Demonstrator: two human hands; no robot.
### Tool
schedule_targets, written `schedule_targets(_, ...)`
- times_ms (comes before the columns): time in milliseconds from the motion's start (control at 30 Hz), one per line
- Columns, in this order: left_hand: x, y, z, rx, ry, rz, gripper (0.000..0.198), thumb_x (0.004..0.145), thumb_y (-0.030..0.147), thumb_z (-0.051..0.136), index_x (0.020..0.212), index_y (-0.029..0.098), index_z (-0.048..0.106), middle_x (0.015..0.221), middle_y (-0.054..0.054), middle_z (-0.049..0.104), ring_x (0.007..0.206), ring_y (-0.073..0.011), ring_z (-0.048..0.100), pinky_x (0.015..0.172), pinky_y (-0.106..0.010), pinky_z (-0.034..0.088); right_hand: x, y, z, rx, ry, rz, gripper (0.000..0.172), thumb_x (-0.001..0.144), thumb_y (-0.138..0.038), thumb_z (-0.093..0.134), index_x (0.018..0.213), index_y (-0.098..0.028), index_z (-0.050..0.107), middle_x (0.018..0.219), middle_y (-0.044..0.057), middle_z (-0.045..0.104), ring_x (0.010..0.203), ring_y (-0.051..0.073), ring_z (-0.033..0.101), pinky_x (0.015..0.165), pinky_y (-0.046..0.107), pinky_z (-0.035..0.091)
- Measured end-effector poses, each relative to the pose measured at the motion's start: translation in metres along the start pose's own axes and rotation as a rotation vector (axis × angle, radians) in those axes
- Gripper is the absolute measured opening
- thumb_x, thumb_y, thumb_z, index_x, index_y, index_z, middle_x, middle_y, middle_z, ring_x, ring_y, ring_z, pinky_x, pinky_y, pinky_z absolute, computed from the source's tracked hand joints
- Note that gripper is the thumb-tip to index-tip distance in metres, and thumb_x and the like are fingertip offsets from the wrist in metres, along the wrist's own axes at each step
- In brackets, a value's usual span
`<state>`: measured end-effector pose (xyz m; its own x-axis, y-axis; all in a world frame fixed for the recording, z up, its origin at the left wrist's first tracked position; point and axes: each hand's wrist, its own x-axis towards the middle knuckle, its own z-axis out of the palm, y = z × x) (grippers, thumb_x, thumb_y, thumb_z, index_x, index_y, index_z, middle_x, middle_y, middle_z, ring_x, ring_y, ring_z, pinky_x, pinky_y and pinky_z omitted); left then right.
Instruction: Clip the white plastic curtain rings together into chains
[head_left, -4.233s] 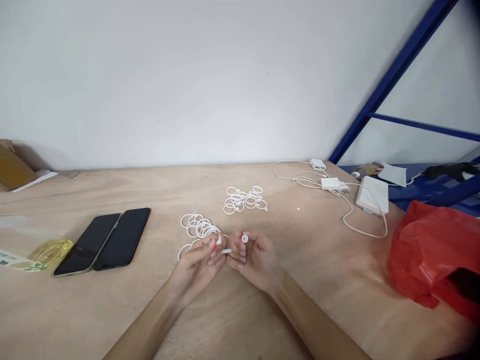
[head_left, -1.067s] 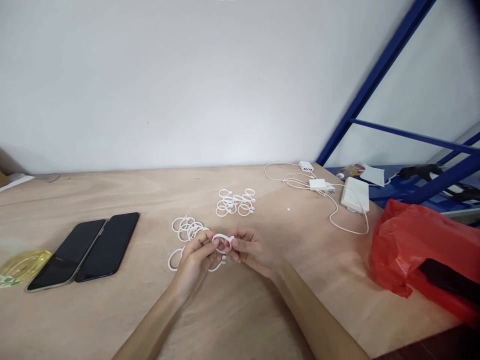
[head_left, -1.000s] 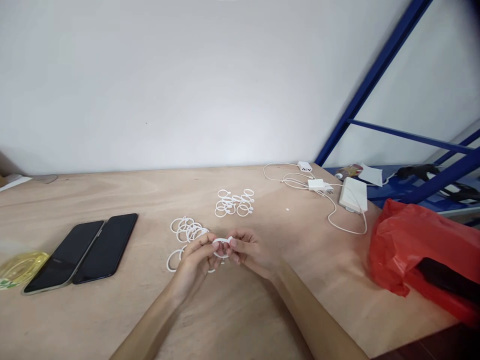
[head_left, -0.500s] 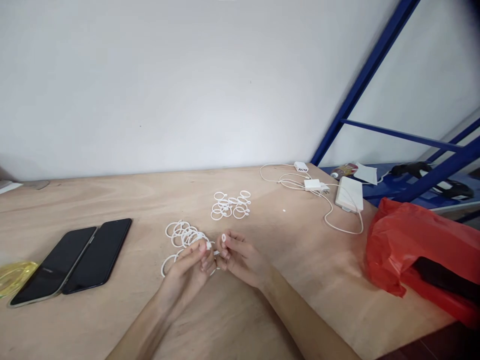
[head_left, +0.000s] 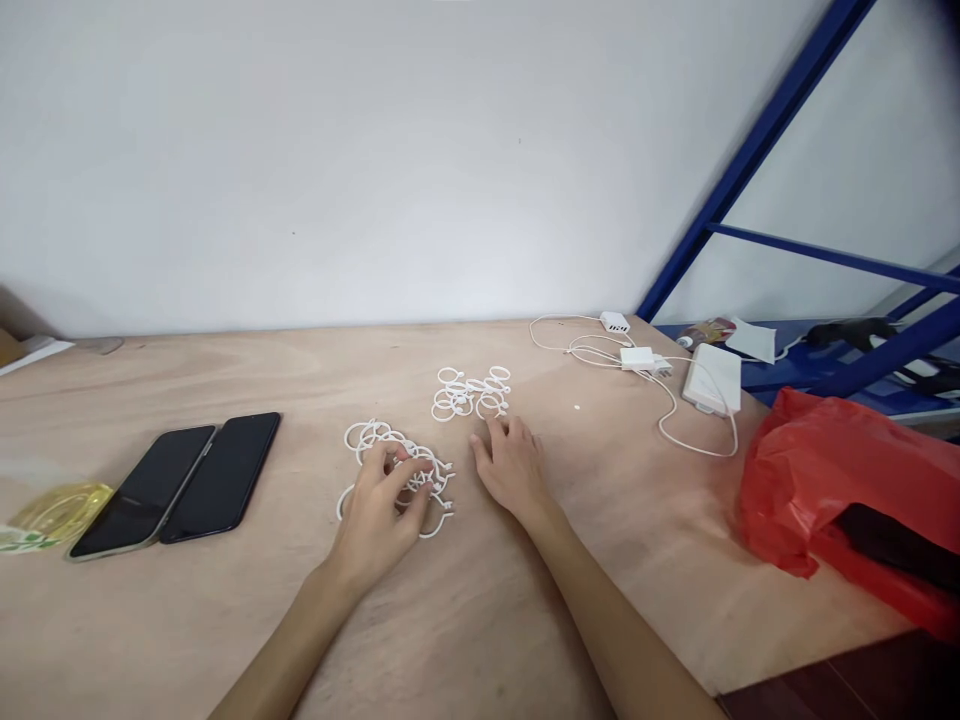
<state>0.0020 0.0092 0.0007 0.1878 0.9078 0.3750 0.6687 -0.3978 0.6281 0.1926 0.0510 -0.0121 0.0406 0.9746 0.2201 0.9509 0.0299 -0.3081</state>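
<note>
My left hand (head_left: 382, 510) reaches over the nearer pile of thin white plastic rings (head_left: 367, 432), its thumb and fingers apart above them. Several of these rings overlap, and some show a gap with small tabs at the ends. Palm down, my right hand (head_left: 514, 465) is beside the farther group of white rings (head_left: 450, 400), with its fingers apart. Its fingertips are at the near edge of that group; whether they touch a ring I cannot tell.
Two black phones (head_left: 221, 475) lie at the left beside a yellow transparent coil (head_left: 64, 515). White chargers (head_left: 637, 359) with cables and a white box (head_left: 712, 380) sit at the back right. A red plastic bag (head_left: 855, 480) rests near the blue metal frame (head_left: 739, 165).
My hands have separated from their pinch at the middle. The right has moved forward to the farther rings and opened; the left has opened over the nearer pile. The view has shifted slightly.
</note>
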Motion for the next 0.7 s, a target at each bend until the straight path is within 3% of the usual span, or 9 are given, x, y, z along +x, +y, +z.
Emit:
schedule_targets(133, 0.000, 0.002, 0.000, -0.117, 0.054, -0.017, 0.018, 0.081, 0.023, 0.058, 0.095, 0.024, 0.069, 0.099, -0.007, 0.052, 0.087, -0.0209, 0.053, 0.077, -0.032, 0.045, 0.000, -0.002, -0.002, 0.034, -0.012, -0.018, 0.020, 0.090, -0.032, 0.047, 0.099, -0.022, 0.061, 0.096, 0.009, 0.062, 0.094, 0.024, 0.053, 0.081, 0.033, 0.035)
schedule_targets(267, 0.001, 0.001, 0.000, -0.193, 0.082, -0.021, 0.019, 0.078, 0.021, 0.062, 0.094, 0.025, 0.071, 0.095, -0.007, 0.055, 0.085, -0.0217, 0.053, 0.080, -0.033, 0.042, 0.000, 0.001, -0.004, 0.196, 0.005, -0.054, 0.015, 0.088, -0.025, 0.047, 0.088, -0.021, 0.062, 0.088, 0.009, 0.064, 0.085, 0.022, 0.054, 0.078, 0.033, 0.035)
schedule_targets(400, 0.003, 0.003, -0.001, -0.260, 0.106, -0.030, 0.018, 0.078, 0.022, 0.063, 0.094, 0.025, 0.071, 0.093, -0.007, 0.059, 0.088, -0.0230, 0.054, 0.082, -0.033, 0.040, -0.002, -0.008, -0.005, 0.655, -0.008, -0.022, 0.018, 0.087, -0.031, 0.048, 0.082, -0.020, 0.061, 0.078, 0.004, 0.062, 0.071, 0.017, 0.053, 0.068, 0.029, 0.038)
schedule_targets(533, 0.004, 0.007, -0.003, -0.260, 0.086, -0.032, 0.016, 0.083, 0.023, 0.057, 0.093, 0.024, 0.070, 0.092, -0.007, 0.065, 0.091, -0.0232, 0.055, 0.085, -0.033, 0.038, -0.011, -0.025, -0.007, 1.054, -0.087, 0.009, 0.032, 0.087, -0.042, 0.048, 0.066, -0.019, 0.057, 0.061, -0.001, 0.053, 0.061, 0.014, 0.049, 0.059, 0.027, 0.038)
schedule_targets(700, 0.003, 0.013, -0.003, -0.371, 0.024, -0.108, 0.017, 0.086, 0.029, 0.055, 0.090, 0.021, 0.069, 0.087, -0.005, 0.067, 0.085, -0.0215, 0.056, 0.079, -0.030, 0.039, -0.022, -0.038, -0.009, 1.040, 0.026, -0.118, 0.016, 0.076, -0.031, 0.064, 0.066, -0.020, 0.058, 0.066, 0.000, 0.056, 0.063, 0.013, 0.050, 0.063, 0.027, 0.039)
